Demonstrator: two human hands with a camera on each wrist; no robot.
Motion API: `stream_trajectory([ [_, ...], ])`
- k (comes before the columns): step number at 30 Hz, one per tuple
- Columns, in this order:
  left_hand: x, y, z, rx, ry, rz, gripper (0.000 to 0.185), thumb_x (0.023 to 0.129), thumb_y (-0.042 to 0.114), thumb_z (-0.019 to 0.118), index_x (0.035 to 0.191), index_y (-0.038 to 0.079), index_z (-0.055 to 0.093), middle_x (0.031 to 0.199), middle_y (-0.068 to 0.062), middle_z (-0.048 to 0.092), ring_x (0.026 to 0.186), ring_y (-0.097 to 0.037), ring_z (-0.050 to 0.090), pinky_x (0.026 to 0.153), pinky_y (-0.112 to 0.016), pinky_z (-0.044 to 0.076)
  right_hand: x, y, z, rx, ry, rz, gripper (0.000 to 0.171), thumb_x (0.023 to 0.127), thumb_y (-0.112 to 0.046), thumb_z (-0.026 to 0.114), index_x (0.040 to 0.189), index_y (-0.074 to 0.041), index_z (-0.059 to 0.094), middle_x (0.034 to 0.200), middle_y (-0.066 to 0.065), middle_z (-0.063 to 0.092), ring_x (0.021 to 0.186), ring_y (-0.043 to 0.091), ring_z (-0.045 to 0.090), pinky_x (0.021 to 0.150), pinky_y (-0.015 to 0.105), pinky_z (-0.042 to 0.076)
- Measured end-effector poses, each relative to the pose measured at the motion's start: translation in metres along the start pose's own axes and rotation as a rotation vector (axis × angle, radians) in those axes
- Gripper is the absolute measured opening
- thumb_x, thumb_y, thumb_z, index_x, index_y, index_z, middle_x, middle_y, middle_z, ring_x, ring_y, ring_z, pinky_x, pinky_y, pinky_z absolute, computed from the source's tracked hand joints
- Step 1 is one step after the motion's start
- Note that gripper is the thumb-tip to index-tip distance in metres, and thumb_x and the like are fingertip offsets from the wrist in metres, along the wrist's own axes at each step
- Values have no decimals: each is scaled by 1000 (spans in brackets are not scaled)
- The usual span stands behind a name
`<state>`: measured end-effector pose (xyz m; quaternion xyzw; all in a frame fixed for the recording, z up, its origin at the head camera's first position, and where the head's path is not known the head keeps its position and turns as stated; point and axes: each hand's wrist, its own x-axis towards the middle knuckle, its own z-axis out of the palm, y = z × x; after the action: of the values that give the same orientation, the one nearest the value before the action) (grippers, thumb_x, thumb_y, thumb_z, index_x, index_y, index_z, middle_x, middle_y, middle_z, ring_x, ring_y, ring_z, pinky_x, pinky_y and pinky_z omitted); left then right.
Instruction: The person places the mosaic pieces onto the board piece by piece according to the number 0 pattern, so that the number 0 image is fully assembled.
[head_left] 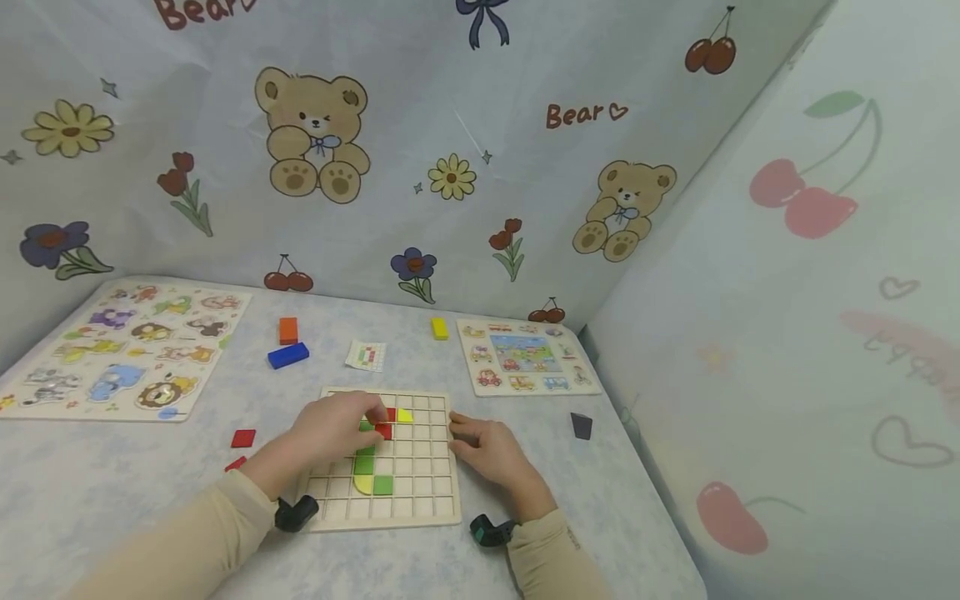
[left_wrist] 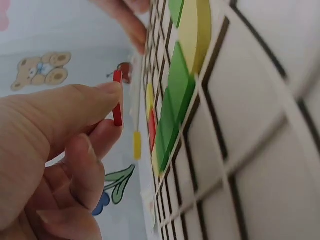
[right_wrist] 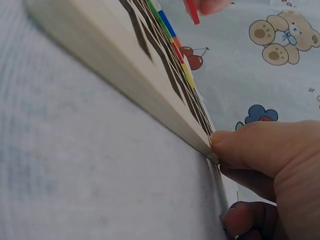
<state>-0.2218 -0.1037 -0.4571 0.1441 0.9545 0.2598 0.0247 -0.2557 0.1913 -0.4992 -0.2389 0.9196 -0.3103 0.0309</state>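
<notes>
Animal puzzle board (head_left: 120,350) far out left of left hand, flat on table. Orange block (head_left: 288,330) and blue block (head_left: 288,356) beyond left hand, just beside each other. Small pattern card (head_left: 366,356) straight ahead, past both hands. Yellow block (head_left: 439,328) further out, near vehicle puzzle board (head_left: 525,358), which lies ahead of right hand. Dark block (head_left: 581,426) right of right hand, apart. Two flat red pieces (head_left: 243,438) left of left forearm. Bear-print cloth (head_left: 450,150) hanging behind.
</notes>
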Motion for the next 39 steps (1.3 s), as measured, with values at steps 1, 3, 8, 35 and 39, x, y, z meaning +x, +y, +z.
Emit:
stream_trajectory([
  [1, 4, 3, 4, -3, -7, 0, 19, 86, 30, 84, 100, 28, 72, 97, 14, 69, 86, -9, 62, 77, -38, 52, 0, 0, 1, 6, 0, 2, 37, 98, -24, 71, 132, -9, 70, 146, -3, 60, 137, 20, 56, 112, 44, 45],
  [3, 11, 9, 8, 0, -22, 2, 15, 86, 30, 84, 94, 29, 71, 93, 15, 69, 80, -8, 59, 71, -35, 50, 1, 2, 2, 11, 0, 11, 37, 98, -24, 71, 131, -10, 70, 145, -4, 60, 137, 19, 56, 112, 43, 45],
  [8, 22, 19, 13, 26, -54, 17, 13, 89, 29, 82, 85, 28, 70, 82, 14, 65, 69, -10, 55, 63, -34, 45, 2, 3, 4, 13, 3, 27, 36, 97, -24, 72, 131, -10, 71, 145, -4, 61, 136, 20, 57, 112, 44, 45],
  [35, -1, 0, -6, -14, 4, -32, 16, 92, 35, 77, 103, 24, 80, 104, 9, 75, 92, -15, 68, 75, -40, 54, 1, -5, 1, 0, 19, 3, 35, 97, -21, 72, 129, -9, 72, 144, -1, 62, 135, 22, 58, 110, 45, 46],
  [39, -37, -27, -33, -9, 51, -79, 32, 93, 40, 75, 117, 18, 78, 115, 0, 75, 96, -20, 68, 74, -41, 55, 1, -3, 0, -35, 8, 13, 35, 96, -23, 72, 129, -9, 72, 144, -1, 62, 134, 23, 59, 109, 46, 47],
])
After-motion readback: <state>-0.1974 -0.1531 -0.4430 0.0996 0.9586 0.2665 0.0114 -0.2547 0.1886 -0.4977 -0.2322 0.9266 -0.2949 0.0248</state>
